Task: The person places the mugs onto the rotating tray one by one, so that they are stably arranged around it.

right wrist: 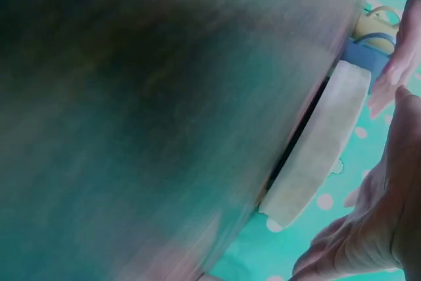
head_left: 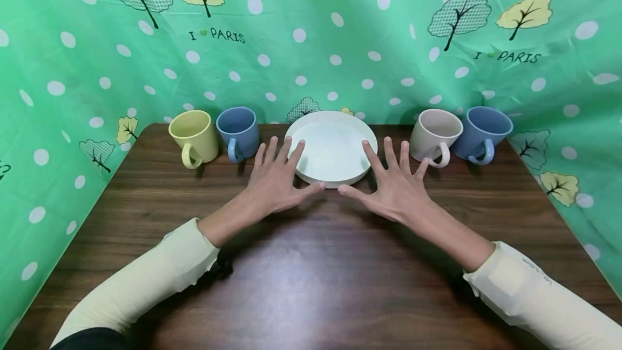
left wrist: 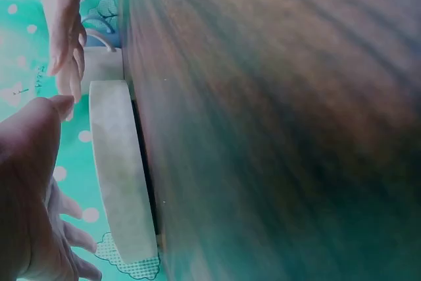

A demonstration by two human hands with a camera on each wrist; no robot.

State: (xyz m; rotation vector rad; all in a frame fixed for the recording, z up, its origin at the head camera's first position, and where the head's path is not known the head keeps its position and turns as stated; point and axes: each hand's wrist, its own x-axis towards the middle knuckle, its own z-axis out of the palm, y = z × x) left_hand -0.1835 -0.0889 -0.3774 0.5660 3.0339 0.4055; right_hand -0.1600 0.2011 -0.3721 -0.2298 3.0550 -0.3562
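Pale glare is pooling on the dark-brown, wood-grained table (head_left: 301, 290) here; both wrist views are smearing its grain.

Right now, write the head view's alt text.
A person's left hand and right hand, spread wide, hover by a round white dish on a wooden table. Left of it stand a yellow mug and a blue mug; right, a beige mug and another blue mug, before green spotted fabric.
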